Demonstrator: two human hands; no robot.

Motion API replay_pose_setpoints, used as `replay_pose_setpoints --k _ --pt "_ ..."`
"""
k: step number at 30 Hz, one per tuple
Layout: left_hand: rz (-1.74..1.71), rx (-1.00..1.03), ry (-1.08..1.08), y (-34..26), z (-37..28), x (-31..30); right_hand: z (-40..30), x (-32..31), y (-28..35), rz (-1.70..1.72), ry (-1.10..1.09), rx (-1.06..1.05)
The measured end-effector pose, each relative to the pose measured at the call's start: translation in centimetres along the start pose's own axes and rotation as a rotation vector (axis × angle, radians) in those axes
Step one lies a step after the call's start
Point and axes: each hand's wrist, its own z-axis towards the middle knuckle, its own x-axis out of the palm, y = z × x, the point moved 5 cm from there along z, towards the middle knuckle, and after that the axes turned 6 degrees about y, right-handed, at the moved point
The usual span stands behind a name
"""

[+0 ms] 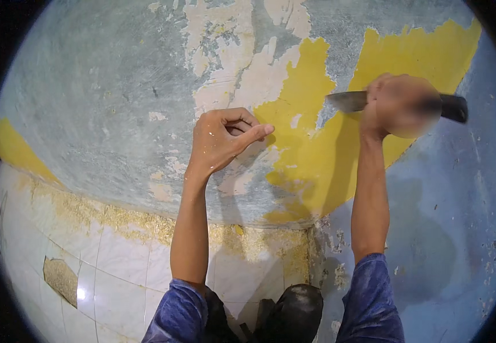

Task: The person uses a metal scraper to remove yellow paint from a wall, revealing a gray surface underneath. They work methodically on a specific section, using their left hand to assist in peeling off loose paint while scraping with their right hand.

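Note:
My right hand [402,105] is closed around a dark-handled scraping tool [346,101]; its dark blade reaches left over the yellow paint [312,158] on the wall. The hand and tool are partly blurred, so the tool's exact kind cannot be told. My left hand [233,133] holds nothing visible, its fingers curled and the thumb pointing right, over the edge between bare grey wall [102,85] and yellow paint. Small pale flakes dot the back of that hand. Whitish patches [265,77] lie between the grey and the yellow.
A blue wall [445,193] meets the yellow one at the right corner. Yellowish flakes [145,221] line the wall's foot on white floor tiles [119,257]. One tile has a broken brown gap [60,276]. My dark-clad knee [301,308] is at the bottom.

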Motion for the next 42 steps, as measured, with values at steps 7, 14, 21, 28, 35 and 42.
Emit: replay_pose_setpoints --k 7,14,21,28,35,42 --pt "-0.006 0.015 -0.01 -0.3 -0.1 0.1 1.0 -0.4 0.5 0.027 -0.079 -0.054" --pt "-0.002 0.007 0.0 0.2 -0.3 -0.3 2.3 -1.8 -1.3 0.134 -0.139 -0.029" --pt "-0.031 0.003 0.011 0.1 -0.1 -0.2 1.5 -0.1 0.6 0.099 -0.008 -0.036" --pt "-0.058 0.01 0.018 0.4 -0.1 0.1 3.0 -0.7 1.3 0.029 0.027 -0.065" --pt "-0.041 0.002 0.01 0.1 -0.3 -0.2 0.2 0.4 -2.1 0.379 0.09 0.217" --pt "-0.025 -0.005 0.017 0.5 -0.1 -0.1 1.5 2.3 0.6 0.208 0.149 0.012"
